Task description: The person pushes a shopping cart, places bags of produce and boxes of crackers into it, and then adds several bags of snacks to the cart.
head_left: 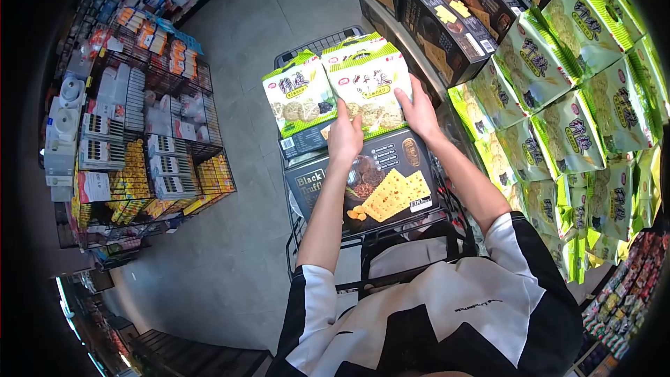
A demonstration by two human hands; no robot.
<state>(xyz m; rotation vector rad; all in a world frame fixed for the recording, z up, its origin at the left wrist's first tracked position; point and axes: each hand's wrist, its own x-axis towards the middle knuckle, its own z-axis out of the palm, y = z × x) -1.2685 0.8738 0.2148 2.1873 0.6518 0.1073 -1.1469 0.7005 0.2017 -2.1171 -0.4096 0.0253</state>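
Head view: the left hand and right hand share a two-sided grip, holding a green-and-white packet by its edges. It is at the shopping cart, beside a similar packet and just beyond a black cracker box; more green packets stand stacked at right.
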